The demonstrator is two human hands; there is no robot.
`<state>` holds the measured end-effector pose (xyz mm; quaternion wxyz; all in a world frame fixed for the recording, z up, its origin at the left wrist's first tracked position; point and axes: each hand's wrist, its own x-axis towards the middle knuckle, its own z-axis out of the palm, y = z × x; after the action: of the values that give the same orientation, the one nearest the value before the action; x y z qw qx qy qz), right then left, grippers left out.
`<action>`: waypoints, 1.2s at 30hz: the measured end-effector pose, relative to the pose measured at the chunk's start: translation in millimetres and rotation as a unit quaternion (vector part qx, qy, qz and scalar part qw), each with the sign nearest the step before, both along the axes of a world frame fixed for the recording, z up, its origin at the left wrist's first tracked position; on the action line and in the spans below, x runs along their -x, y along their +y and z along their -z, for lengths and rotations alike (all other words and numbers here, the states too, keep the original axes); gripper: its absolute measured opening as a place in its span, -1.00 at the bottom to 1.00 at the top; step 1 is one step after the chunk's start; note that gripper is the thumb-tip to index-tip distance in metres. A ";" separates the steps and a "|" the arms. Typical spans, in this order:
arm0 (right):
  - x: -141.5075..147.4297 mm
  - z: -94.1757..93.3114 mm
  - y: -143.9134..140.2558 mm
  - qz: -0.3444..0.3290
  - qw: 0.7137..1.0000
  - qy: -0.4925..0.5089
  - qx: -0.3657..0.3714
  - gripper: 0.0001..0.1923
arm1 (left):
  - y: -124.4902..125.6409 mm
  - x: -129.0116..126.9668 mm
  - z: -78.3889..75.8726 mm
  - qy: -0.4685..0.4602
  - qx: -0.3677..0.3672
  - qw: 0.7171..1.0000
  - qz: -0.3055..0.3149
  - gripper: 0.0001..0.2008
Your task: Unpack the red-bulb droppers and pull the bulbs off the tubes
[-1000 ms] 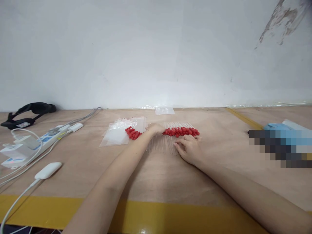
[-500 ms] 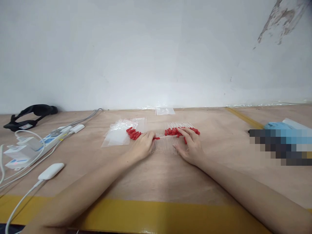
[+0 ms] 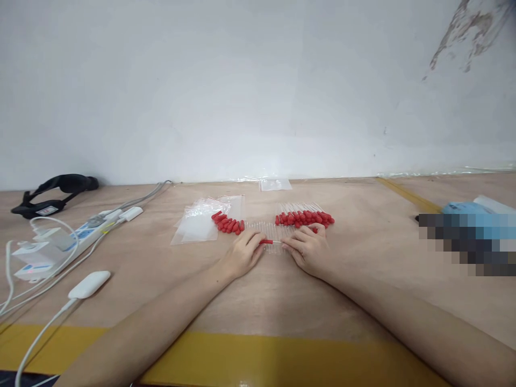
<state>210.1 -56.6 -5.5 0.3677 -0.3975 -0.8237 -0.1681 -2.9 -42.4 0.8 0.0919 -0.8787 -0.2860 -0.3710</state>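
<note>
Between my hands, low over the wooden table, is a thin clear glass tube with a red rubber bulb (image 3: 266,242) at its left end, like a dropper. My left hand (image 3: 244,252) pinches the bulb. My right hand (image 3: 308,250) has its thumb and fingertips closed on the other end of the tube. Beneath and behind the hands lies a row of loose glass tubes (image 3: 268,231). Several loose red bulbs (image 3: 229,224) lie behind my left hand. Past my right hand lie several droppers (image 3: 304,217), red bulbs towards me; some are partly hidden by my fingers.
Clear zip bags (image 3: 195,226) lie to the left of the bulbs, and another bag (image 3: 276,185) lies by the wall. At left are a power strip (image 3: 86,231) with cables, a white device (image 3: 89,284) and a black strap (image 3: 56,193). Blue packaging (image 3: 463,208) lies at right.
Both hands have moved towards me, and my left hand has also moved slightly right. My right hand has left the droppers and closed on the tube, uncovering more red bulbs.
</note>
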 end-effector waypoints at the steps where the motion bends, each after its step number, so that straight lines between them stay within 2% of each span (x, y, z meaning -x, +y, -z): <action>1: 0.1 0.1 -0.1 0.000 1.000 -0.001 0.010 -0.80 | -0.1 -0.9 -0.6 0.001 -0.006 1.000 0.000 -0.87; 6: 1.3 -0.5 -1.2 -0.023 0.998 -0.008 0.059 -0.78 | -0.1 -7.5 -5.0 0.045 -0.041 0.998 -0.021 -0.88; 10: 2.8 -1.0 -1.4 -0.046 0.997 -0.005 0.058 -0.80 | -1.2 -10.3 -8.1 0.086 -0.049 0.994 -0.036 -0.84; 16: 1.5 -1.7 -1.1 -0.064 0.998 -0.024 -0.011 -0.80 | -4.3 -9.7 -15.3 0.160 0.002 0.987 -0.034 -0.74; 21: -3.8 -2.3 -3.2 -0.053 0.992 -0.068 -0.089 -0.83 | -6.3 -8.6 -18.1 0.168 0.036 0.985 -0.016 -0.71; 29: -13.5 -6.0 -6.5 -0.048 0.971 -0.121 -0.203 -0.83 | -7.9 -8.3 -17.8 0.183 0.051 0.982 -0.002 -0.71; 33: -20.2 -7.9 -8.4 -0.065 0.964 -0.123 -0.227 -0.79 | -7.6 -7.0 -17.2 0.182 0.053 0.982 0.006 -0.72; 36: -32.4 -9.0 -7.4 -0.059 0.969 -0.109 -0.214 -0.77 | -6.6 0.3 -15.9 0.165 0.058 0.985 -0.007 -0.71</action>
<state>242.5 -64.0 3.5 0.3615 -0.2391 -0.8257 -0.3610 -3.2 -48.9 16.8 0.0891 -0.9297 -0.2939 -0.2035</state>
